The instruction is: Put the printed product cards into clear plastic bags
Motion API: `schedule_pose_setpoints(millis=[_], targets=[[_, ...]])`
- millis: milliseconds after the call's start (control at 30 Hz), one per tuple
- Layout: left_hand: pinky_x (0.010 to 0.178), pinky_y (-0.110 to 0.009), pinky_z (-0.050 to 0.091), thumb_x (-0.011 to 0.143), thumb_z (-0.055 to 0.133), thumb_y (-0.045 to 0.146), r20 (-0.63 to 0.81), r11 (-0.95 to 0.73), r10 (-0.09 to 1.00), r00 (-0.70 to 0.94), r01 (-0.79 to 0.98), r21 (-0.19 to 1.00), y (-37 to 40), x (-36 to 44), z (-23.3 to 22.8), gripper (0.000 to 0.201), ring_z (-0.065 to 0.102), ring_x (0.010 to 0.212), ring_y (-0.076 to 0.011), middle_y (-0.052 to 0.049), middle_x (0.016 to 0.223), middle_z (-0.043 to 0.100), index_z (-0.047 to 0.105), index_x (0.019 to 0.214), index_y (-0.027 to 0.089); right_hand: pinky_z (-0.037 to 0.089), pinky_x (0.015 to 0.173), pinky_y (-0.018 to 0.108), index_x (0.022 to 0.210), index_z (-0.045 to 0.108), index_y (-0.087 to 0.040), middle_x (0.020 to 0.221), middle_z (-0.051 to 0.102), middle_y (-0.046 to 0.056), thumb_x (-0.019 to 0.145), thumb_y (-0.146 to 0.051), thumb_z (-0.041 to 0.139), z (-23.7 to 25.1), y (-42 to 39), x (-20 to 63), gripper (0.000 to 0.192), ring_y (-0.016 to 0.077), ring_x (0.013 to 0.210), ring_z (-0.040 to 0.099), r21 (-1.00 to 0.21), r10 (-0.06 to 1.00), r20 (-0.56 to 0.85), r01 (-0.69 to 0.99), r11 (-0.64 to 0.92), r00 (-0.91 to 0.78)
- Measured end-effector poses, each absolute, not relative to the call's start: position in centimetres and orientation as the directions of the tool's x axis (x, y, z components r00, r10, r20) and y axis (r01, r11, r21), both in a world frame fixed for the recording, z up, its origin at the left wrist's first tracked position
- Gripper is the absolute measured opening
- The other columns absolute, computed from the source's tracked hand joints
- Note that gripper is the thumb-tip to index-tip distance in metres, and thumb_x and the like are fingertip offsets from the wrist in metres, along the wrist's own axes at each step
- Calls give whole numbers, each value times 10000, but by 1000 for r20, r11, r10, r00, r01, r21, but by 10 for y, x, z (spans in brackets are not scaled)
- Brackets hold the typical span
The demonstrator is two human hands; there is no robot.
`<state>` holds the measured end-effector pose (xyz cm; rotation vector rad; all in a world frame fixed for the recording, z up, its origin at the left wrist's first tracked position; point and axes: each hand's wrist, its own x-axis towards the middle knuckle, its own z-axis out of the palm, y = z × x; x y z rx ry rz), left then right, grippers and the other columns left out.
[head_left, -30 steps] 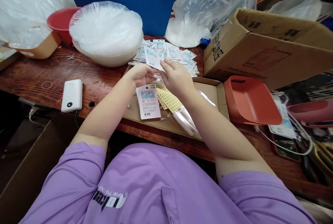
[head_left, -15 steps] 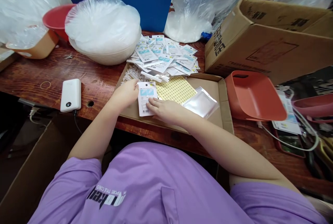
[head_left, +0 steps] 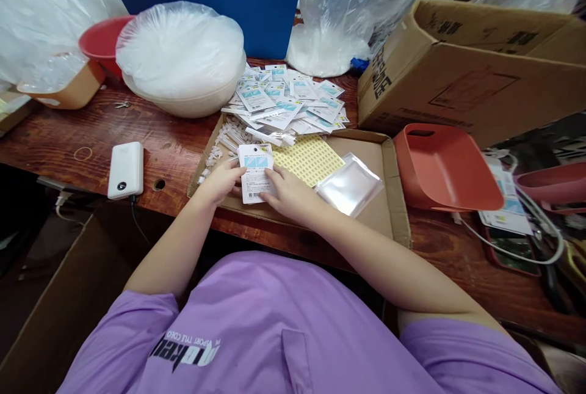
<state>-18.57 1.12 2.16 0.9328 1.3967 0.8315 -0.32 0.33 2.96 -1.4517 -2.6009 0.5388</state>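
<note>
The printed card (head_left: 256, 187) was above the near side of the shallow carton (head_left: 396, 198), long axis pointing away from the body. Both hands grasped it — left hand (head_left: 218, 185) along one long edge, right hand (head_left: 293, 195) opposite.

- A white printed card (head_left: 256, 179), rectangular with rounded corners and a round hole near its top edge.
- Its face bears two light-blue pictures side by side, small dark lettering beneath, and a barcode at the bottom.
- It is held at both sides, face up, with its top pointing away from the person.
- It sits over the near left part of a cardboard tray (head_left: 397, 189).
</note>
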Motion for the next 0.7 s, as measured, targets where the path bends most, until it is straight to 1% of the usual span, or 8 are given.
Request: schedule_pose_setpoints(millis=[67,100,200,300,433,533,600,700], targets=[[758,-366,530,718,635,240,-444,445,896,30,-57,894,13,-183,19,320,674,788,-217,-92,907,723,650,1019,133,439,978,428,1318,452,-94,1341,476,207,888,-388,511,29,3,-6,524,298,1188,520,-379,835,-74,790,482,-545],[779,-366,529,699,647,217,-434,434,901,24,-92,896,14,-181,17,302,675,802,-218,-92,904,724,656,987,127,439,977,428,1323,448,-101,1335,479,201,890,-394,505,29,3,-6,526,296,1187,519,-396,834,-73,783,479,-547],[853,-358,516,712,623,187,-399,397,917,13,-136,908,16,-175,13,258,672,896,-224,-100,972,719,653,958,117,433,989,431,1349,426,-104,1323,493,191,896,-431,483,32,3,-3,562,293,1187,520,-455,827,-73,756,470,-558],[861,-372,519,742,588,177,-372,366,928,-2,-170,915,13,-174,22,249,673,914,-233,-106,975,718,645,974,107,404,1029,450,1370,407,-99,1385,442,206,884,-495,488,40,0,4,632,304,1255,467,-480,799,-35,711,513,-601],[809,-375,541,738,604,170,-380,357,923,-60,-233,905,-9,-192,54,305,684,862,-235,-101,941,721,630,1033,96,378,1043,503,1389,392,-90,1438,360,259,847,-566,518,54,-14,4,732,350,1321,385,-415,702,98,613,673,-705],[733,-366,555,724,636,196,-450,425,888,-92,-205,882,-34,-217,68,360,689,776,-229,-94,897,721,624,1071,101,378,1039,507,1377,414,-92,1414,389,273,859,-555,507,54,-27,-12,701,353,1309,399,-353,600,184,518,780,-778],[715,-361,558,722,658,230,-440,411,882,-165,-185,893,-50,-233,65,402,688,750,-216,-84,895,721,604,1104,116,414,1015,469,1379,410,-100,1409,409,257,879,-509,503,47,-33,-30,652,324,1276,449,-352,545,177,464,813,-820],[750,-355,557,723,670,265,-395,353,880,-262,-195,915,-65,-250,48,432,688,788,-208,-75,938,720,588,1128,137,435,999,442,1368,418,-89,1411,414,252,888,-422,527,35,-32,-57,594,305,1245,488,-350,482,137,413,841,-865]])
